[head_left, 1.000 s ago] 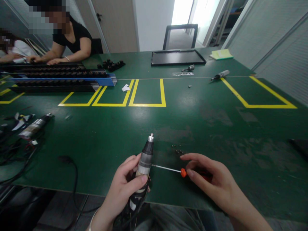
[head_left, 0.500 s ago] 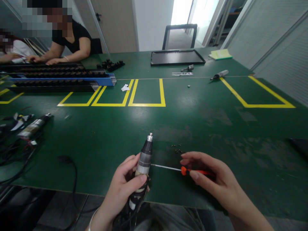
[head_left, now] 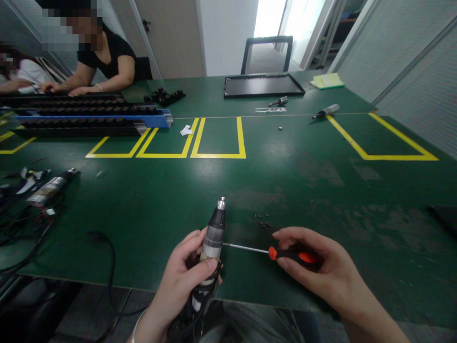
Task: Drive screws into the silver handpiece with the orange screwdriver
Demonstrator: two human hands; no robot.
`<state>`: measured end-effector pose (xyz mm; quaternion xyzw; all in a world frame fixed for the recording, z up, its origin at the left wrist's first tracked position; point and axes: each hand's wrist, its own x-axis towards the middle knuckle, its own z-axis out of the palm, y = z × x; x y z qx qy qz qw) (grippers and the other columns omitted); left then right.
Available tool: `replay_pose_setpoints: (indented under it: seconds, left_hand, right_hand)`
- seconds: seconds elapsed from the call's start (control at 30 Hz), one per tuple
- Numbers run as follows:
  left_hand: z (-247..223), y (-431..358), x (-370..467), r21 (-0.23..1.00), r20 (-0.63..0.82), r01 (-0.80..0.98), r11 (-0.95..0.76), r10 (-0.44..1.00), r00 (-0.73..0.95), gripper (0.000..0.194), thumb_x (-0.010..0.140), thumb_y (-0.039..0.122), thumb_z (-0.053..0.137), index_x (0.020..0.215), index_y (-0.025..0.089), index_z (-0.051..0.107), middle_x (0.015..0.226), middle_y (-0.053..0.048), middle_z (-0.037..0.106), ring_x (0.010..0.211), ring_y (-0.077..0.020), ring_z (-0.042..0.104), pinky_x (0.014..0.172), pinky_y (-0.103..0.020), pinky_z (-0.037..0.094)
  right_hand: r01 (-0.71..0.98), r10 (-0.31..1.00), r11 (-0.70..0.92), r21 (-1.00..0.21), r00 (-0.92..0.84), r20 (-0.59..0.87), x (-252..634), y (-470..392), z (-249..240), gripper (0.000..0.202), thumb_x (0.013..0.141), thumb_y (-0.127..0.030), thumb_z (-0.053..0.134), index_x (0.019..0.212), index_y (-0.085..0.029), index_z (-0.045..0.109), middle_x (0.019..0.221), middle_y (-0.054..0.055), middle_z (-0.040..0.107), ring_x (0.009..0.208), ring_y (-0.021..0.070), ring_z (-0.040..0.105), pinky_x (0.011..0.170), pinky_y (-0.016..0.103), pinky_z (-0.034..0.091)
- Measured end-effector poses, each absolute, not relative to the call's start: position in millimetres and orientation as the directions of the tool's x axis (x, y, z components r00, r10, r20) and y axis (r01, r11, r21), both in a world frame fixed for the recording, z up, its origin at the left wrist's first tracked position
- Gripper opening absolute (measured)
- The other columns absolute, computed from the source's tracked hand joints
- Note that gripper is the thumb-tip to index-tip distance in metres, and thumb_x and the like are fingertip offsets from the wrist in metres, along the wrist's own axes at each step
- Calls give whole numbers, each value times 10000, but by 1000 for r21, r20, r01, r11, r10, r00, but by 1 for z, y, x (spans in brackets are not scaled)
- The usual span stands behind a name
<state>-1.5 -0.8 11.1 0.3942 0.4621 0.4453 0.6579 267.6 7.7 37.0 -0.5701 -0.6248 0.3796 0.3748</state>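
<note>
My left hand (head_left: 191,269) is closed round the body of an electric screwdriver (head_left: 215,233), whose silver tip points up and away from me. In my right hand (head_left: 321,267) lies a screwdriver (head_left: 273,253) with a red and black handle; fingers and thumb curl about that handle. Its thin metal shaft points left, and the end meets the side of the electric screwdriver, though exact contact is hard to make out. Several small dark screws (head_left: 264,224) are scattered on the green table just beyond my right hand.
A second electric screwdriver (head_left: 53,186) lies among cables at the left. Black and blue rails (head_left: 160,118) stand far left, where a person (head_left: 123,66) works. A black tray (head_left: 264,85), another driver (head_left: 325,111) and yellow paper (head_left: 327,80) lie at the back.
My right fingers have shifted and turned the screwdriver handle, so more of its black and red grip shows. My left hand and the electric screwdriver have barely moved.
</note>
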Motion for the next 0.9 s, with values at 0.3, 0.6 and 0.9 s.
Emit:
replay_pose_setpoints:
  seconds: [0.3, 0.6, 0.9]
  left_hand:
    - [9, -1, -1, 933, -256, -220, 286, 954, 156, 403, 786, 327, 842, 1172, 228, 783, 872, -17, 593, 663, -171, 620, 534, -258, 565]
    - [10, -1, -1, 924, -258, -242, 295, 951, 171, 394, 799, 323, 838, 1180, 240, 782, 864, -7, 592, 651, -160, 626, 540, -250, 563]
    - [11, -1, -1, 928, -250, -237, 286, 953, 171, 392, 799, 326, 835, 1175, 230, 780, 867, -10, 601, 637, -164, 638, 545, -266, 576]
  right_hand:
    - [442, 981, 100, -892, -196, 12, 270, 10, 36, 277, 938, -338, 591, 1137, -216, 740, 778, 33, 756, 640, 190, 701, 584, 269, 552]
    - [583, 980, 158, -797, -192, 55, 266, 13, 40, 232, 900, -344, 653, 718, -227, 735, 629, 31, 713, 558, 192, 643, 510, 279, 479]
    - [497, 989, 87, -863, -146, 16, 266, 12, 41, 115, 772, -318, 785, 808, -216, 747, 737, 35, 760, 653, 212, 700, 589, 285, 548]
